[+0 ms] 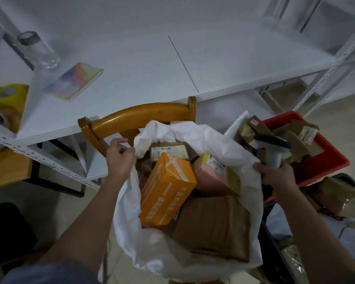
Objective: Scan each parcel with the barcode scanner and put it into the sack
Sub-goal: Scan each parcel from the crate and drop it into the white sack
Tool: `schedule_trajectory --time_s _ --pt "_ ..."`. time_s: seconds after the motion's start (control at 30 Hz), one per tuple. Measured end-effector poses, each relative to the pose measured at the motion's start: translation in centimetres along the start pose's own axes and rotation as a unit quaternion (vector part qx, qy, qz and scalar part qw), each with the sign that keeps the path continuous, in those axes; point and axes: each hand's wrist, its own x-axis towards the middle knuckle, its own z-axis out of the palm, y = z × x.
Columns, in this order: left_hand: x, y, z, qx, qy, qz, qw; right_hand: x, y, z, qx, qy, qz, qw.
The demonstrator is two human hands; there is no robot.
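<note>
Your left hand point(119, 158) pinches the sack point(193, 261) rim; your right hand point(277, 177) grips the barcode scanner point(274, 148) and the rim beside it.

Sack point(193, 261): white woven plastic, crinkled, faint sheen.
Orange box point(166, 191): printed card, taped, slightly glossy.
Brown parcel point(213, 226): matt paper.
Chair point(139, 115): varnished wood, glossy.
Crate point(326, 158): red plastic, smooth.
Shelf point(131, 58): white, matt, smooth.
Bottle point(39, 50): clear, glossy.

White shelf point(172, 64), clear glass bottle point(38, 51), iridescent booklet point(73, 82), yellow tape roll point(7, 93)
</note>
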Motion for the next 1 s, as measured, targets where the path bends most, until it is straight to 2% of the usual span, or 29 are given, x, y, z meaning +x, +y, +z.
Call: schedule_trajectory --time_s 0.07,0.2,0.33,0.4,0.5,0.6,0.67,0.73,0.8,0.9,1.0 --pt "0.2 0.3 0.5 0.017 0.008 -0.022 1.000 -0.1 0.7 -0.4 -0.001 -0.010 -0.001 1.000" --pt "1.2 1.0 1.7 0.126 -0.024 -0.063 0.990 -0.3 0.9 -1.0 0.028 -0.001 0.029 0.999" --pt "1.3 0.8 2.7 0.101 -0.075 -0.072 0.989 -0.4 1.3 -1.6 0.044 0.001 0.018 0.999" --pt "1.1 0.7 2.8 0.085 -0.077 -0.084 0.990 -0.6 1.5 -2.0 0.051 0.001 0.010 0.999" --pt "0.2 0.9 2.8 0.065 -0.038 -0.058 0.995 -1.0 1.7 -2.2 0.055 0.001 -0.006 0.998" --pt "-0.2 2.9 2.3 -0.053 0.022 -0.010 0.998 -1.2 1.2 -2.2 0.069 0.016 -0.023 0.997" --pt "0.3 4.8 1.8 -0.114 0.079 0.026 0.990 -1.2 0.5 -2.3 0.107 0.029 -0.034 0.993" --pt "0.7 5.8 1.2 -0.151 0.104 0.050 0.982 -1.0 0.0 -2.3 0.148 0.040 -0.037 0.987" --pt "0.2 5.4 0.8 -0.123 0.084 0.060 0.987 -1.1 0.0 -2.0 0.155 0.042 -0.027 0.987" --pt "-1.2 2.6 0.7 -0.015 0.043 0.088 0.995 -1.5 1.1 -1.1 0.074 0.025 0.006 0.997" --pt "-2.2 0.5 1.0 0.043 0.027 0.101 0.994 -2.2 2.4 -0.4 0.045 0.007 0.033 0.998"
